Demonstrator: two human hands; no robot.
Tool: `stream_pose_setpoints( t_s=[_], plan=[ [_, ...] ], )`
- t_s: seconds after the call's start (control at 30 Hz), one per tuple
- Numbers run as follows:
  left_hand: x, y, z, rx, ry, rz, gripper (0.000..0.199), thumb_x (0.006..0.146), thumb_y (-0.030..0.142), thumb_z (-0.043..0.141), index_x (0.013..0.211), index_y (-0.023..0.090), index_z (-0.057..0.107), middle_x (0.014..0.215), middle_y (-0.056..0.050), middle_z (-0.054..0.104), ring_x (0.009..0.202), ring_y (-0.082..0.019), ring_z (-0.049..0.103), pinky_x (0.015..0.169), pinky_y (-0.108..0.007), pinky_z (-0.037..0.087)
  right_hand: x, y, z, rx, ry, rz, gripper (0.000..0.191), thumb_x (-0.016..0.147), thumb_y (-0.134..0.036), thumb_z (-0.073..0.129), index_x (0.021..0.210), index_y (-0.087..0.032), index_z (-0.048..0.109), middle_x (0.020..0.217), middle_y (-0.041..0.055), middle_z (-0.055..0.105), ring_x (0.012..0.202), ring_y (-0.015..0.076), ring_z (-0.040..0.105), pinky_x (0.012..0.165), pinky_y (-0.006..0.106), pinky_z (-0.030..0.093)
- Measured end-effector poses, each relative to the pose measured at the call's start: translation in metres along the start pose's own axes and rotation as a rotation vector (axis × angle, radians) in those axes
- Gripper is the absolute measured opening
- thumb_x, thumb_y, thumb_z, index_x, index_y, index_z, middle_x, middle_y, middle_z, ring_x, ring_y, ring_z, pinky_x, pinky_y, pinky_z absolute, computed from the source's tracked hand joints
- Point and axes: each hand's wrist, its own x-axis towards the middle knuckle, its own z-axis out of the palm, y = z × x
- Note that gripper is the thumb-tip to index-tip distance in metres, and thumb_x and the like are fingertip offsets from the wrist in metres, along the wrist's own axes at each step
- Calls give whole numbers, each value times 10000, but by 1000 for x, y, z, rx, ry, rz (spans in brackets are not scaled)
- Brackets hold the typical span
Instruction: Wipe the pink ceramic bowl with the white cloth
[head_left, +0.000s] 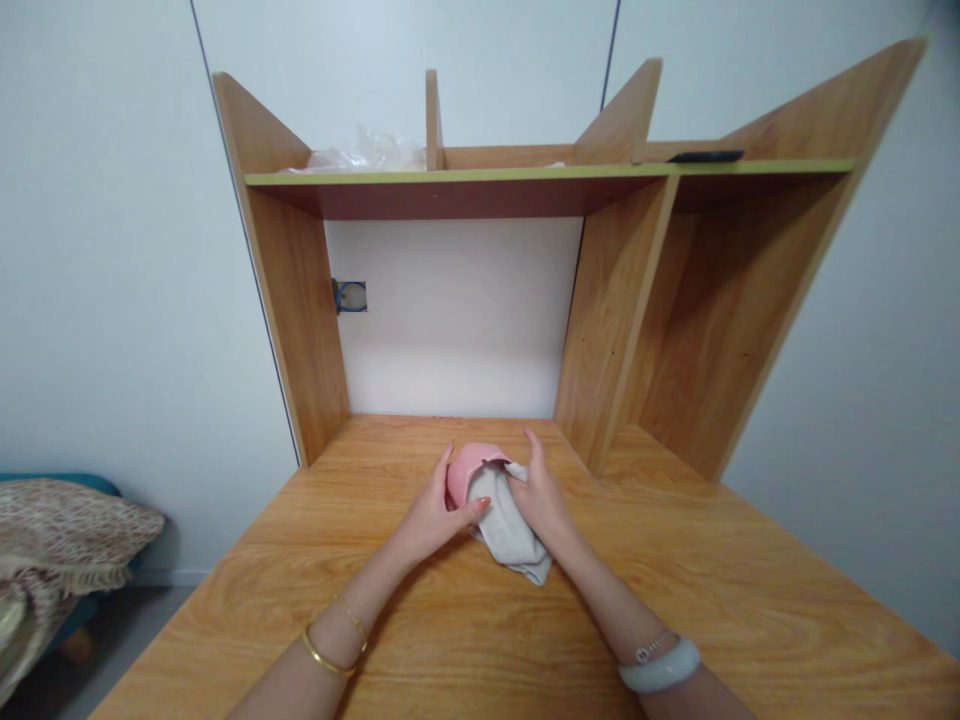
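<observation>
A pink, rounded, hollow object, perhaps a bowl or cup (466, 468), is held tilted over the wooden desk (420, 640). My left hand (442, 505) grips its left side, with the thumb over the near rim. A pale grey cloth (506, 525) is bunched at the opening and hangs down toward the desktop. My right hand (538, 490) is closed on the cloth at the right of the pink object, its index finger or thumb raised. The fingertips inside the cloth are hidden.
A wooden shelf unit (480, 180) rises from the desk's back. On its upper shelf lie a clear plastic bag (371, 152) and a flat black object (705, 156). An open socket box (351, 296) shows in the wall. At left, a patterned blanket (67, 535) covers blue furniture.
</observation>
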Motion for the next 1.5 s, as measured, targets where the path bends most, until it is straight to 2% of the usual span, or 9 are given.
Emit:
stream_pose_setpoints(
  t_s=[0.13, 0.27, 0.37, 0.47, 0.6, 0.77, 1.03, 1.3, 1.5],
  plan=[
    [3, -4, 10, -217, 17, -96, 892, 713, 420, 628, 1380, 135, 108, 1317, -157, 404, 1115, -236, 486, 929, -353, 408, 3, 2, 2, 81, 67, 8, 658, 732, -187, 442, 1348, -164, 212, 896, 85, 631, 817, 207, 600, 660, 267, 433],
    [3, -8, 19, -435, -23, -79, 809, 684, 418, 663, 1321, 157, 240, 1251, -146, 460, 1056, -233, 521, 872, -348, 447, 3, 3, 4, 158, 94, 27, 630, 744, -237, 446, 1334, -161, 241, 949, 89, 623, 812, 207, 601, 687, 298, 447],
    [3, -7, 19, -498, -55, -57, 760, 646, 393, 704, 1267, 175, 324, 1190, -117, 512, 1032, -223, 529, 865, -346, 448, 3, 3, 6, 213, 103, 44, 616, 748, -271, 448, 1324, -155, 261, 936, 83, 624, 788, 205, 604, 709, 322, 453],
    [3, -5, 16, -501, -25, -70, 709, 643, 388, 707, 1227, 164, 372, 1157, -110, 534, 981, -212, 554, 821, -323, 471, 4, 4, 8, 268, 120, 42, 609, 731, -280, 472, 1300, -158, 295, 983, 94, 611, 847, 208, 594, 737, 322, 453],
    [7, -2, 11, -430, 38, -68, 639, 662, 414, 682, 1181, 134, 436, 1092, -115, 577, 921, -214, 581, 784, -320, 483, 9, 4, 9, 292, 119, 82, 608, 678, -275, 525, 1247, -157, 347, 903, 71, 618, 768, 200, 598, 707, 320, 461],
    [9, 0, 5, -292, 82, 9, 595, 677, 401, 661, 1170, 122, 480, 1087, -112, 601, 973, -227, 565, 823, -316, 456, 10, -1, 8, 228, 70, 103, 618, 669, -261, 526, 1245, -126, 349, 736, 35, 615, 645, 193, 591, 610, 294, 451],
    [4, -2, 3, 40, 182, -41, 527, 680, 376, 638, 1143, 148, 532, 1039, -92, 636, 935, -234, 585, 795, -316, 457, 3, -6, 3, -128, 32, 43, 699, 711, -284, 554, 1333, -135, 272, 826, 104, 646, 731, 235, 617, 585, 269, 395],
    [5, 1, 3, 187, 193, -68, 511, 697, 388, 590, 1142, 144, 533, 1019, -91, 644, 908, -229, 594, 783, -313, 457, 6, -5, -1, -144, 46, 52, 769, 711, -339, 578, 1356, -117, 224, 801, 105, 651, 681, 225, 614, 548, 255, 380],
    [1, 9, -4, 426, 163, -90, 522, 710, 411, 551, 1165, 158, 529, 1027, -102, 641, 918, -258, 589, 804, -344, 430, 4, -7, 2, -120, 15, 12, 769, 699, -312, 582, 1358, -126, 230, 746, 77, 646, 641, 205, 600, 543, 245, 382]
  ],
)
